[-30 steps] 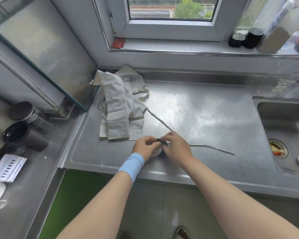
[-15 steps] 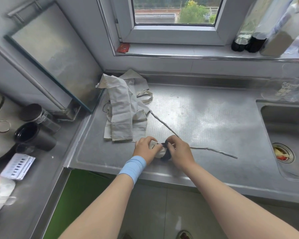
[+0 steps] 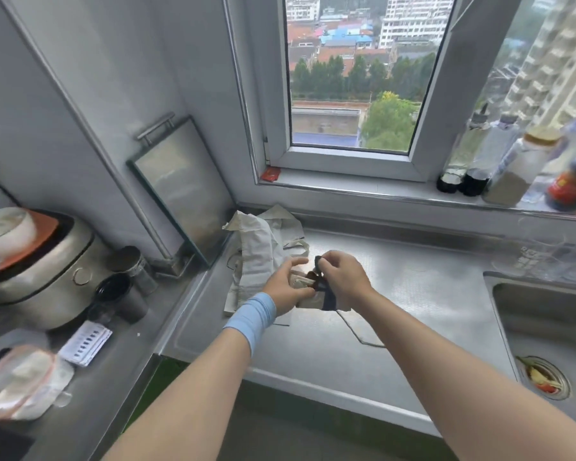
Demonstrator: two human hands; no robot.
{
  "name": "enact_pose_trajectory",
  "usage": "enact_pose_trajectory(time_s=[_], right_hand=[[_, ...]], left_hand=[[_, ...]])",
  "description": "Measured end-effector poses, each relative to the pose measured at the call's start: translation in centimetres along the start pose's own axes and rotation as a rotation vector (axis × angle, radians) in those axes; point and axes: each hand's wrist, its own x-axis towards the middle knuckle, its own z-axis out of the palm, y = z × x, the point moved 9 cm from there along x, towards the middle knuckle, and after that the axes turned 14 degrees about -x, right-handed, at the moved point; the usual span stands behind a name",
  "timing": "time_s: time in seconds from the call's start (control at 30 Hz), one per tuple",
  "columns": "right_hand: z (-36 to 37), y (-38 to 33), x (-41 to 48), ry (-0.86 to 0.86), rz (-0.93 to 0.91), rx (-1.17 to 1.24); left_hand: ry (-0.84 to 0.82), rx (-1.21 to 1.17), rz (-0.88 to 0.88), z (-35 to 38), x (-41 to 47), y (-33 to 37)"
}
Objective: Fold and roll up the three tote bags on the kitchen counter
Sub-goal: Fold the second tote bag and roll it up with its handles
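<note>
**Inspector:** Head view. Where is the item under work?

**Assistant:** The rolled tote bag is held just above the counter, toward its left end, between both hands. The pile of tote bags lies just behind the left hand, toward the wall, not rolled.

**Inspector:** Grip on each side?

**Assistant:** The left hand cups the roll from the left, thumb stretched over the top and fingers wrapped beneath. It carries the bundle. The right hand is closed to a fingertip pinch on the dark strap, lifted a little above the roll.

**Inspector:** Bearing of the strap from the roll?

**Assistant:** Directly above and slightly right, touching it. The roll's long axis appears to run across, palm to palm, though blur leaves this uncertain. The right hand is nearer the strap's free end; the left is committed to holding.

**Inspector:** Arm pose?

**Assistant:** Both forearms reach forward and converge. The wrists are roughly level, the right bent inward.

**Inspector:** Assessment?

**Assistant:** In my judgement, this is the securing stage of one bag. The strap must pass round the roll crosswise to its axis while the left hand prevents unwinding. A thin cord trails loose on the counter below the right wrist and may snag. Two bags are apparently outstanding.
</note>
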Motion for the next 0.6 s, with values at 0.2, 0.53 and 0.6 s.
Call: enact_pose_trajectory(time_s=[0.2, 0.53, 0.6], right_hand=[[-1.4, -7.8, 2.9, -0.022, -0.040, 0.065], [-3.8, -21.1, 11.0, 0.149, -0.030, 0.027], [-4.1, -24.2, 11.9, 0.201, -0.041, 0.021]], left_hand=[[-0.001, 0.060, -0.038, -4.3, 1.2, 5.7], [-0.048, 0.106, 0.126, -14.8, 5.5, 14.3], [-0.086, 0.156, 0.090, -16.5, 6.4, 16.7]])
